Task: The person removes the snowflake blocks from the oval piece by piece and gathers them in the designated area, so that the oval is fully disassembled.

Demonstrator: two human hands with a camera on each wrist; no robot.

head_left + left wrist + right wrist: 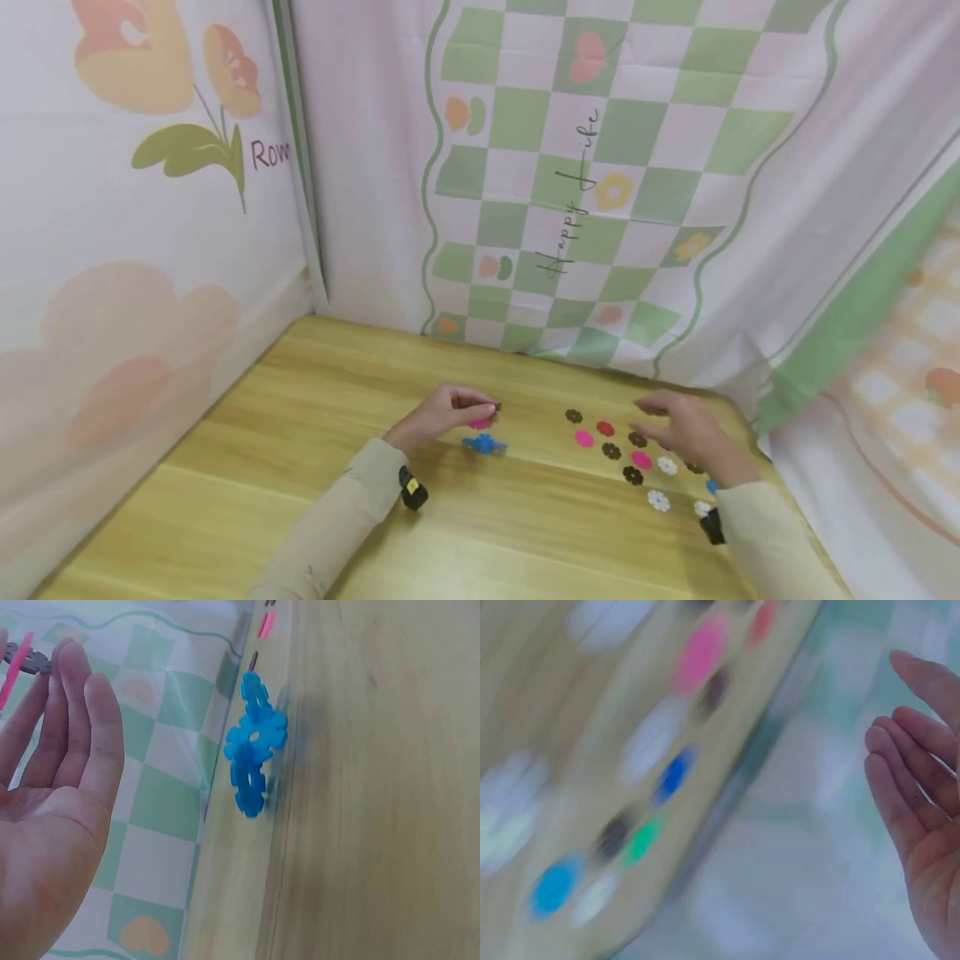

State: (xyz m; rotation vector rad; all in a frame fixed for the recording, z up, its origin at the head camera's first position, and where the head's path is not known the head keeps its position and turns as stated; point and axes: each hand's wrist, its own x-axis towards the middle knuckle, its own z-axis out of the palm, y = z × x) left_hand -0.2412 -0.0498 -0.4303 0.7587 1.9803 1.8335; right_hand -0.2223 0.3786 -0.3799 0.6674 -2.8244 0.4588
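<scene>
Between thumb and fingertips my left hand (446,414) pinches snowflake discs: a pink disc (14,673) and a dark brown disc (34,662) set at an angle to each other and seemingly slotted together. Just below that hand, a blue piece of joined snowflake discs (483,444) lies on the table; its notched rims show clearly in the left wrist view. My right hand (686,429) hovers over the loose discs on the right, thumb and fingers apart. Nothing shows between its fingers in the right wrist view, where the hand (934,802) is partly cut off.
Loose snowflake discs are spread over the right of the wooden table (525,533): brown discs (611,451), a red disc (605,428), a pink disc (584,438), white discs (658,500) and a green disc (643,840). A checked curtain (570,250) hangs behind the table's far edge.
</scene>
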